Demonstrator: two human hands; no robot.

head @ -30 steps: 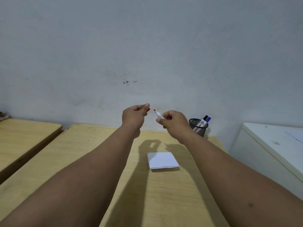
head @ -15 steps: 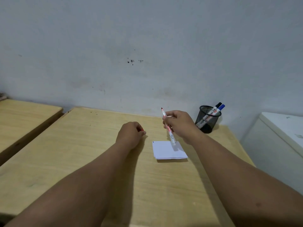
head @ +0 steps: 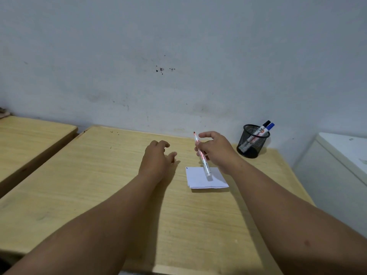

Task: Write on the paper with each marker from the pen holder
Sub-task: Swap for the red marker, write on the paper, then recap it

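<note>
The right hand (head: 215, 150) pinches the red marker (head: 201, 155) tip-up over the paper (head: 206, 178) — flip it nib-down first. The left hand (head: 156, 157) rests half-curled on the desk (head: 99, 175), seemingly empty — better pressed on the sheet.

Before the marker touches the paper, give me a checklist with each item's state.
1. Cap off: the red tip shows bare on the marker. Ok.
2. Tip facing the paper: it points up and away, blunt end down. Not ok.
3. Grip: right hand holds the marker mid-barrel, forefinger lifted, not a writing hold. Not ok.
4. Paper steadied: left hand lies on the table beside the paper, not on it. Not ok.
5. Cap's whereabouts: none in sight. Cannot tell.
6. Other markers: two stand in the pen holder. Ok.
</note>
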